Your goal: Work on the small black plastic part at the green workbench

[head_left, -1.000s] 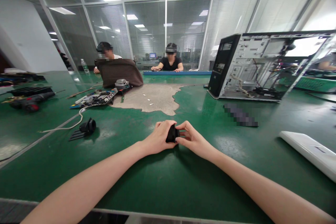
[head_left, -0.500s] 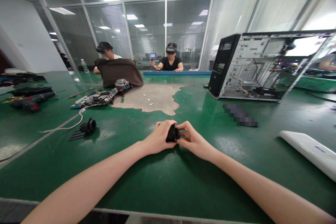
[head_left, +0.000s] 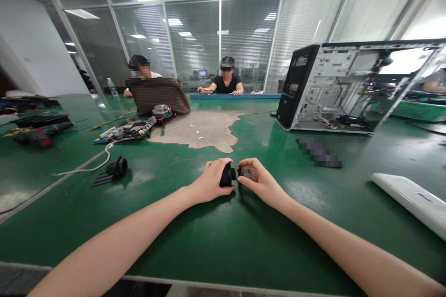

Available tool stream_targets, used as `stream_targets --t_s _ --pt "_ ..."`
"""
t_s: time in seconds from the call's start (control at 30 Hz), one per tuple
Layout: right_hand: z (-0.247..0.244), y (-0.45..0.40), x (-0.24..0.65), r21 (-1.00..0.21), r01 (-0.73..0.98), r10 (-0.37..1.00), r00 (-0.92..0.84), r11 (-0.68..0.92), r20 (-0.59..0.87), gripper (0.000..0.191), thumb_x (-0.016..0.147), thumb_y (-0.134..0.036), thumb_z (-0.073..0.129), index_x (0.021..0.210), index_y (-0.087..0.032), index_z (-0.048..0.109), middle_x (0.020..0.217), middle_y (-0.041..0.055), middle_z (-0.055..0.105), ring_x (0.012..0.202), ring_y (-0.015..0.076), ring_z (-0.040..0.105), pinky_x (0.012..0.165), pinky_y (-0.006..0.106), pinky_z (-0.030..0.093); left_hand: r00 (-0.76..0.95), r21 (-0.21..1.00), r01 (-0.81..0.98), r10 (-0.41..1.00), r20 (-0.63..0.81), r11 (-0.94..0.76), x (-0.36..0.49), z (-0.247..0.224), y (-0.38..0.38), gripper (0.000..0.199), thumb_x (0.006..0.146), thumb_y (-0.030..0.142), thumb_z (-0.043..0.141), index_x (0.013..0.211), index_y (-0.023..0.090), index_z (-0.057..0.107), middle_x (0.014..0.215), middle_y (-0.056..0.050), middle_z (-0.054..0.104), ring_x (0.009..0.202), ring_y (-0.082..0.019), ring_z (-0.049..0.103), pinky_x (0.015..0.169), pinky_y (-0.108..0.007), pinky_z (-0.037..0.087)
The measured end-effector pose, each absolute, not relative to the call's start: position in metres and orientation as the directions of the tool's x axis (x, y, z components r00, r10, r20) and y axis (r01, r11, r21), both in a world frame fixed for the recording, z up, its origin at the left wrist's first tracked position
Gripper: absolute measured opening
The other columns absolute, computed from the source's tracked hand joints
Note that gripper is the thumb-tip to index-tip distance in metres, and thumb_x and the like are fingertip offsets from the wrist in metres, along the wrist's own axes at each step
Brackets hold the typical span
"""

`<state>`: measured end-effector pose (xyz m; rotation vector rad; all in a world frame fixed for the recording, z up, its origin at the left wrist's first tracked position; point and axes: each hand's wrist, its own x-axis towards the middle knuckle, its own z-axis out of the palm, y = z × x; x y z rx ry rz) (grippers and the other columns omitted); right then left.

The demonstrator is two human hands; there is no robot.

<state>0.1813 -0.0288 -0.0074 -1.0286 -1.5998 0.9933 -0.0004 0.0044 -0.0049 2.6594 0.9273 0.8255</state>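
My left hand (head_left: 205, 183) is wrapped round a dark black part (head_left: 227, 176) with a short round neck on its right side, low over the green table (head_left: 195, 250). Between the fingertips and thumb of my right hand (head_left: 262, 179) is a small, thin black piece (head_left: 240, 171), which looks like a ring or cap. A narrow gap separates this piece from the neck. What kind of part the left hand holds is not clear, since the fingers cover much of it.
To the left lies a black bracket-like part (head_left: 116, 167) beside a white cable (head_left: 106, 160). Beyond are a circuit board (head_left: 127, 131) and a power drill (head_left: 38, 134). An open computer case (head_left: 303, 88) stands at right, near a white panel (head_left: 411, 199). Two people sit across the table.
My right hand has drawn the small black piece a little rightward, apart from the part in my left hand. The person opposite has lowered a raised hand to the table.
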Motion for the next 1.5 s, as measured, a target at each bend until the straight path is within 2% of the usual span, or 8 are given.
stream_targets --t_s 0.33,0.5,0.6,0.77,1.07,1.2,1.37,1.5 --pt "-0.004 -0.02 0.171 -0.964 0.145 0.963 -0.183 0.224 0.197 0.023 0.071 -0.031 0.063 0.088 -0.018 0.054 0.091 0.0028 0.059 0.08 0.0152 0.059 0.077 0.034 0.048 0.607 0.533 0.486 0.706 0.364 -0.693 0.0 -0.005 0.008 0.056 0.068 0.034 0.066 0.115 0.021 0.036 0.108 -0.006 0.052 0.095 -0.024 0.052 0.083 -0.041 0.04" --pt "-0.002 -0.022 0.167 -0.982 0.08 0.97 -0.189 0.169 0.152 0.027 0.069 -0.033 0.065 0.088 -0.017 0.054 0.092 0.0024 0.059 0.072 0.0131 0.059 0.07 0.031 0.049 0.6 0.572 0.482 0.726 0.336 -0.664 0.001 -0.006 0.006 0.073 0.06 0.038 0.074 0.118 0.021 0.034 0.115 -0.009 0.049 0.102 -0.028 0.05 0.087 -0.045 0.037" --pt "-0.002 -0.024 0.167 -0.984 0.047 0.968 -0.194 0.173 0.161 0.026 0.068 -0.03 0.067 0.086 -0.017 0.054 0.091 0.0018 0.06 0.074 0.0136 0.06 0.072 0.031 0.049 0.6 0.541 0.503 0.723 0.341 -0.673 0.0 -0.005 0.002 0.081 0.055 0.04 0.077 0.119 0.021 0.032 0.116 -0.009 0.047 0.101 -0.028 0.049 0.085 -0.044 0.038" --pt "0.002 -0.029 0.166 -0.979 -0.015 0.952 -0.229 0.204 0.202 0.025 0.067 -0.028 0.068 0.084 -0.019 0.053 0.089 0.0001 0.061 0.081 0.0156 0.061 0.076 0.032 0.048 0.619 0.42 0.495 0.648 0.444 -0.761 0.0 -0.002 0.001 0.068 0.062 0.042 0.073 0.114 0.023 0.033 0.109 -0.007 0.048 0.097 -0.026 0.05 0.084 -0.043 0.037" --pt "0.001 -0.03 0.167 -0.968 -0.045 0.92 -0.3 0.249 0.251 0.03 0.065 -0.029 0.07 0.08 -0.022 0.044 0.086 -0.0011 0.058 0.083 0.0155 0.059 0.079 0.034 0.046 0.652 0.364 0.374 0.521 0.551 -0.853 0.002 -0.01 0.011 0.076 0.058 0.041 0.077 0.114 0.023 0.029 0.124 -0.013 0.04 0.118 -0.028 0.039 0.094 -0.044 0.033" --pt "-0.002 -0.031 0.165 -0.959 -0.049 0.914 -0.295 0.278 0.28 0.031 0.066 -0.028 0.069 0.078 -0.022 0.042 0.084 -0.0016 0.056 0.081 0.0147 0.058 0.08 0.034 0.045 0.67 0.262 0.47 0.534 0.516 -0.843 0.002 -0.007 0.006 0.078 0.061 0.046 0.073 0.119 0.022 0.026 0.121 -0.011 0.047 0.11 -0.027 0.047 0.098 -0.048 0.024" --pt "-0.003 -0.037 0.164 -0.957 -0.047 0.92 -0.266 0.285 0.287 0.031 0.065 -0.028 0.069 0.078 -0.022 0.042 0.082 -0.0023 0.053 0.082 0.0143 0.057 0.082 0.033 0.045 0.617 0.243 0.576 0.61 0.496 -0.78 0.005 -0.005 -0.002 0.063 0.063 0.043 0.07 0.111 0.02 0.038 0.106 -0.007 0.053 0.098 -0.027 0.05 0.085 -0.042 0.033" --pt "0.0 -0.041 0.166 -0.964 -0.034 0.924 -0.279 0.264 0.262 0.026 0.069 -0.033 0.065 0.077 -0.021 0.043 0.083 -0.0014 0.053 0.08 0.0148 0.057 0.075 0.032 0.047 0.597 0.247 0.551 0.583 0.55 -0.797 0.006 -0.009 -0.002 0.058 0.059 0.037 0.071 0.105 0.019 0.041 0.104 -0.007 0.051 0.098 -0.026 0.047 0.083 -0.039 0.034"
